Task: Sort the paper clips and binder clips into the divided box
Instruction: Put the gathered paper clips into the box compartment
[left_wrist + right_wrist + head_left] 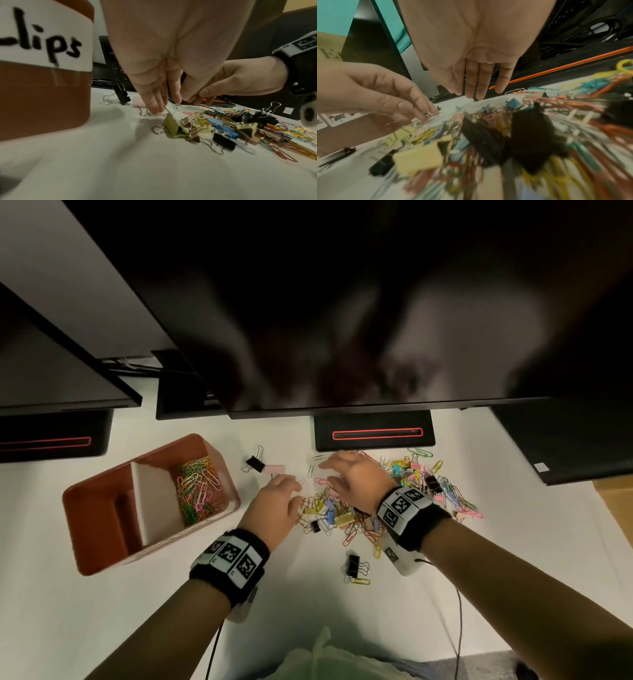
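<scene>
A brown divided box (102, 474) stands at the left, labelled "clips" on its side (42, 94). Its right compartment holds coloured paper clips (198, 487); the other compartments look bare. A mixed pile of paper clips and binder clips (342, 515) (231, 125) (505, 128) lies right of the box. My left hand (287, 491) (154, 102) reaches down at the pile's left edge. Its fingertips touch the wire handle of a yellow binder clip (171, 125), and no closed grip shows. My right hand (342, 470) (477, 88) hovers over the pile's far side, fingers straight, holding nothing.
A black binder clip (255, 463) and a pink one (275, 469) lie apart between box and pile. Another black binder clip (353, 565) sits nearer me. A large monitor (342, 302) overhangs the desk, its stand base (373, 434) behind the pile. A pale bag (318, 659) lies at the near edge.
</scene>
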`<state>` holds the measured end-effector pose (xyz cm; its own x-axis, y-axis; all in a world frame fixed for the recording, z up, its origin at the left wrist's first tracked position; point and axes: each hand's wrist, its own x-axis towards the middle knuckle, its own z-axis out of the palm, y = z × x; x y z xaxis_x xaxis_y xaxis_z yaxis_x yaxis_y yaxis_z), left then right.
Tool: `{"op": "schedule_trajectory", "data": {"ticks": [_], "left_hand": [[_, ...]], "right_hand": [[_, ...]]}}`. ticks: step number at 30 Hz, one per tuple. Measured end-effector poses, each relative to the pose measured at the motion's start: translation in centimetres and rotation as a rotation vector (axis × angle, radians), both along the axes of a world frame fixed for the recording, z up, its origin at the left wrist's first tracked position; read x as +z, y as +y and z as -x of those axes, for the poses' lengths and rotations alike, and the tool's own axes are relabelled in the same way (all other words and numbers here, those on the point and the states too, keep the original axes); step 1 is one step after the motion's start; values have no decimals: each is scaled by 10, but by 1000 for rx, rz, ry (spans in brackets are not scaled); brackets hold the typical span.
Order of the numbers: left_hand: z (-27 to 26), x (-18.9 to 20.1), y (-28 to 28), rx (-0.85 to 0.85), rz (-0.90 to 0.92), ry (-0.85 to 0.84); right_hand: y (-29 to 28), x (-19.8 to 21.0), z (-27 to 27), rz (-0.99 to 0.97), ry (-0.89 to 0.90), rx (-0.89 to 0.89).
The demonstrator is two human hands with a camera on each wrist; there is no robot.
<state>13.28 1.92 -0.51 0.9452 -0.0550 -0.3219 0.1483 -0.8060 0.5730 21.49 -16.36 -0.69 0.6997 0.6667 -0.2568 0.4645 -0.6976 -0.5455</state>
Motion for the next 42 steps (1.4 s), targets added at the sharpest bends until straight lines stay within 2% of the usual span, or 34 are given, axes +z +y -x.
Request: {"op": "schedule_trajectory", "data": {"ticks": [4, 7, 14, 19, 26, 29, 35, 42], "left_hand": [[-12, -5, -2, 44, -62, 17], [-19, -10, -6, 31, -107, 33], [-25, -17, -9, 74, -88, 108], [-26, -17, -5, 30, -48, 125], [-16, -6, -17, -10, 75, 39], [-13, -10, -26, -33, -31, -17], [-14, -15, -31, 6, -90, 16], [-18, -19, -13, 124, 41, 109]], "right_hand": [[16, 2, -13, 111, 82, 64], [23, -1, -15, 164, 76, 123], [9, -7, -7, 130, 95, 19], [6, -4, -5, 180, 171, -16], [2, -4, -4, 168, 144, -51], [1, -2, -5, 170, 158, -47], [1, -2, -5, 192, 167, -54], [16, 1, -14, 100, 118, -21]]}}
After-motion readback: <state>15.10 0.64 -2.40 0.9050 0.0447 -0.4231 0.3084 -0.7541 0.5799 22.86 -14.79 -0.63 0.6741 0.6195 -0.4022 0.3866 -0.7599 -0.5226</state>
